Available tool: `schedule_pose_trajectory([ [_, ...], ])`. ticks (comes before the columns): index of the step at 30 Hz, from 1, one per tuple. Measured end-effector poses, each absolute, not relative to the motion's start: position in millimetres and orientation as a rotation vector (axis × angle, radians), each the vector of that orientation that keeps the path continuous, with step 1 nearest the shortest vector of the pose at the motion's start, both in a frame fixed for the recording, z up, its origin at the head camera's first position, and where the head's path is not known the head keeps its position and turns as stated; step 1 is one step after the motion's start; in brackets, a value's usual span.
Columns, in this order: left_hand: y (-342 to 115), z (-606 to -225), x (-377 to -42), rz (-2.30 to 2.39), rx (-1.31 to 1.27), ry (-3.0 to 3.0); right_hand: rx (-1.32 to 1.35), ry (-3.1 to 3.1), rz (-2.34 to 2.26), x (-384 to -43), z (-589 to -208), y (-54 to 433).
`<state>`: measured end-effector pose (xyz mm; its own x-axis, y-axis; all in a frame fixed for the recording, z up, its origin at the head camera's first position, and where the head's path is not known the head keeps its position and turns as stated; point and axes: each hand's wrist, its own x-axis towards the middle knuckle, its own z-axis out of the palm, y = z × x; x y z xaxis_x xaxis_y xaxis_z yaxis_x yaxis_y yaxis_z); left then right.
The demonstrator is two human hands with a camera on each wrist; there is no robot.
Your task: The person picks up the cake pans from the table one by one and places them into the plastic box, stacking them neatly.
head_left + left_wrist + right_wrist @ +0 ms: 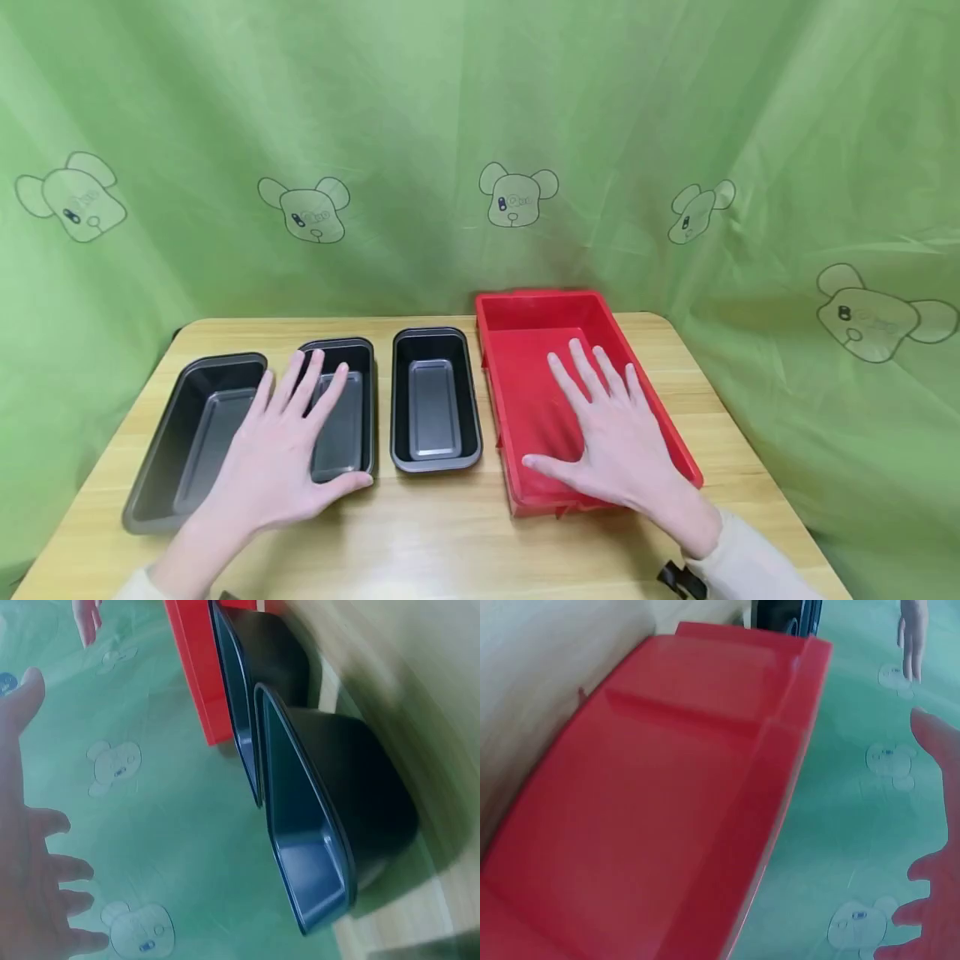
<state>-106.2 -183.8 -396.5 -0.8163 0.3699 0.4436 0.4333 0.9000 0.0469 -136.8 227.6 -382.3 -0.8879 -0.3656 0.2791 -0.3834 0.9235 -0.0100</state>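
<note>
My left hand (276, 454) is spread with fingers straight, held above the left and middle loaf pans and holding nothing. The dark left loaf pan (153, 467) and the middle loaf pan (365, 408) are partly covered by it in the head view. To their right stands a third dark loaf pan (433, 408), with a ridged rectangle in its floor. Over the red tray (517, 367), my right hand (618, 442) hovers, palm down with fingers fanned out, and nothing is in it. Both wrist views show a gap between hand and containers.
The containers stand on a light wooden table (450, 550) with rounded far corners. Behind and beside it hangs a green curtain (420, 100) printed with bear-like heads. A small black object (681, 577) shows at my right sleeve (750, 558).
</note>
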Motion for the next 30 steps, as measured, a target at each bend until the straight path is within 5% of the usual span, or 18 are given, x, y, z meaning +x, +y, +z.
schedule_pose_trajectory([
  [30, -303.3, -381.6, -103.8, -0.625, -0.173, -2.861, 0.144, -3.006, 0.631, -165.3, -354.3, 312.5],
])
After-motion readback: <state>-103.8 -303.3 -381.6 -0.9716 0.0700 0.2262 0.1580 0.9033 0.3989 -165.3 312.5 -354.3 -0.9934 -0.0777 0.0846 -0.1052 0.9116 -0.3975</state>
